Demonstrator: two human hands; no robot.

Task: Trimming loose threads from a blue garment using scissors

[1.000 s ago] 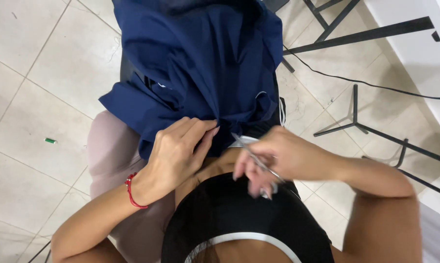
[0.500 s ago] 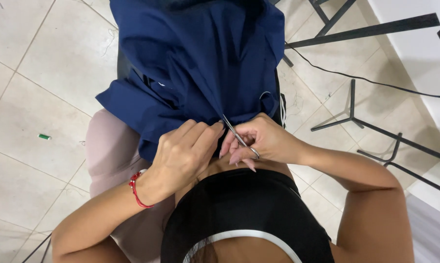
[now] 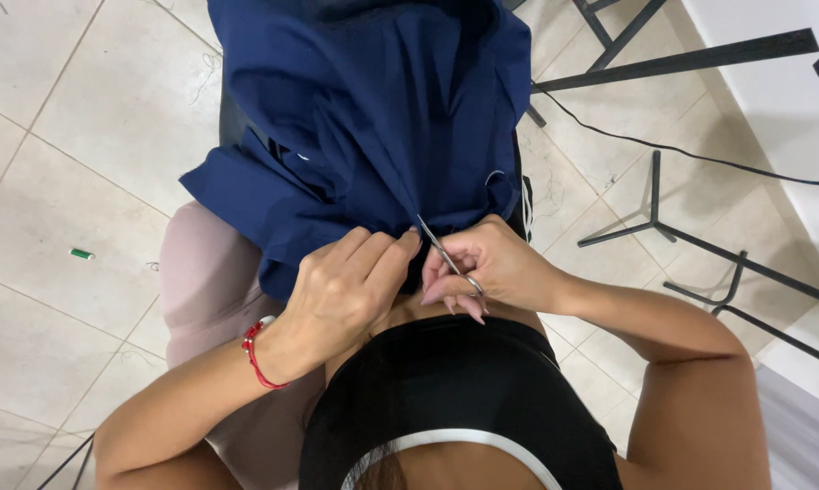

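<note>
Right hand (image 3: 491,263) risen to blue garment (image 3: 364,118), small scissors (image 3: 448,256) at hem, left hand (image 3: 346,290) pinching

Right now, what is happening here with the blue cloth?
A seated person works on a dark blue garment draped over the lap. The left hand pinches its lower edge. The right hand holds a thin metal tool, probably small scissors, its tip at the fabric beside the left fingers.
</note>
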